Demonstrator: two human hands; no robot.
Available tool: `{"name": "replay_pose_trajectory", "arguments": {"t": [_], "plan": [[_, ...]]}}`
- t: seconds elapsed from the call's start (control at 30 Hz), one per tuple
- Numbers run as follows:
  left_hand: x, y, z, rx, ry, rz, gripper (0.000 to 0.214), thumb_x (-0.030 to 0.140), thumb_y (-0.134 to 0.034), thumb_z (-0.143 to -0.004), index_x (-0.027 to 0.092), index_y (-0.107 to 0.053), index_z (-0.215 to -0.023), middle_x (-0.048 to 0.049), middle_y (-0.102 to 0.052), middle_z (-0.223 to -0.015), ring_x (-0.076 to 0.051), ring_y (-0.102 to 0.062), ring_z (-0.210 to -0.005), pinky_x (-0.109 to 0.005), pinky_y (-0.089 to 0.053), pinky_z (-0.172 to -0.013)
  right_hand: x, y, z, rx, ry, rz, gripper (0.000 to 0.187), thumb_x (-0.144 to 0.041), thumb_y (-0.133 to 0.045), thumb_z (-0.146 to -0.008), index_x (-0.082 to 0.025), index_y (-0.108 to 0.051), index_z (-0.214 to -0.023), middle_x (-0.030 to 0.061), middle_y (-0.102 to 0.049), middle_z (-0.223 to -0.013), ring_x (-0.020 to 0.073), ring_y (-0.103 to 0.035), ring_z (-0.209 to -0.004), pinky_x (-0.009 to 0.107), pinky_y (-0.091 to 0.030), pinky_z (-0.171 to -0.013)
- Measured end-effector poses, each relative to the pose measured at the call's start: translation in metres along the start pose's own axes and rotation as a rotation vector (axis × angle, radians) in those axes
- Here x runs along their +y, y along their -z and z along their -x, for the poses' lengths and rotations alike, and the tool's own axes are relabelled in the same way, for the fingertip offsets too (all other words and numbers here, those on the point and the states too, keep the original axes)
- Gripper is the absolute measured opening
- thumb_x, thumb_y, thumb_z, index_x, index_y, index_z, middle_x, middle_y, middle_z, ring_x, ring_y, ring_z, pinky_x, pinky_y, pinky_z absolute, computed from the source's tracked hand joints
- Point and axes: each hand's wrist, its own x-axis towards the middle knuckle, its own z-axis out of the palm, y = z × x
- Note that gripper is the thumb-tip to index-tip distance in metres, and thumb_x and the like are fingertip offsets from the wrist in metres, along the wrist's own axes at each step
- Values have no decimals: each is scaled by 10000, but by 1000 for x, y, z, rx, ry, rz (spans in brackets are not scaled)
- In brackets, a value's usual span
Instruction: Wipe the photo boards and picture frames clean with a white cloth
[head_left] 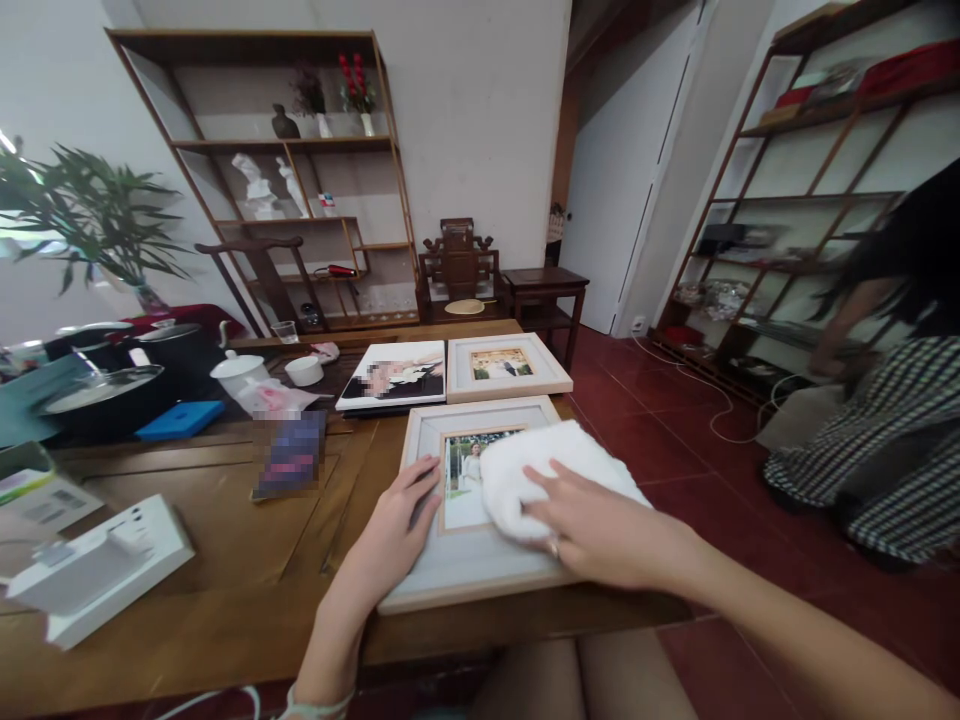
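A light wooden picture frame lies flat at the table's near edge, with a photo of a person in white inside it. My left hand rests on the frame's left side, its fingers stretched out. Under my right hand is a folded white cloth, pressed onto the right part of the frame and covering some of the photo. The fingers of that hand bend over the cloth. Just beyond lies a second framed photo, beside a white-edged photo panel.
On the wooden table at left stand a white device, a blue box, a white teapot and a black pot. A dark chair stands behind the table. A person is at the right near shelves.
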Motion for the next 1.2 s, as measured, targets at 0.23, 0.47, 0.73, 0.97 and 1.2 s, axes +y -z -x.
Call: {"name": "replay_pose_trajectory", "arguments": {"t": [0.23,0.47,0.73,0.97,1.2], "plan": [[-1,0,0,-12,-5,12,362,308,-408,-907,167,-599,-1180,-92,-531,-1319,-237,-469,-1240,-407,-382,-1050,-19,-11,12,77,-46,-85,252,-164,-516,-787,-157,-660,-993,163,-573,-1266,259,-349,-1330,445,-230,-1111],[2,2,3,1,14,12,373,309,-405,-912,182,-548,-1233,-86,-494,-1358,-232,-449,-1257,-416,-362,-1064,56,-13,-53,253,-123,135,320,-166,-513,-798,-122,-637,-1089,165,-526,-1322,307,-290,-1352,530,-184,-1099],[-3,-3,3,-19,33,-3,406,310,-342,-939,184,-504,-1290,-76,-450,-1397,-214,-411,-1285,-411,-323,-1089,47,-10,-49,175,-78,138,376,-80,-467,-744,-89,-634,-1080,206,-463,-1368,336,-319,-1331,566,-235,-1058],[-3,-5,3,-9,20,0,400,292,-336,-938,205,-499,-1293,-63,-461,-1389,-205,-419,-1278,-408,-324,-1089,-23,-11,16,9,14,-46,338,-155,-518,-765,-138,-644,-1078,172,-451,-1389,313,-299,-1349,516,-201,-1106],[-5,-5,3,-23,17,7,403,295,-332,-930,193,-515,-1274,-75,-479,-1369,-211,-431,-1269,-406,-338,-1079,-9,-21,-12,102,-51,-70,321,-177,-523,-774,-137,-642,-1069,173,-440,-1397,304,-282,-1358,504,-200,-1108]]}}
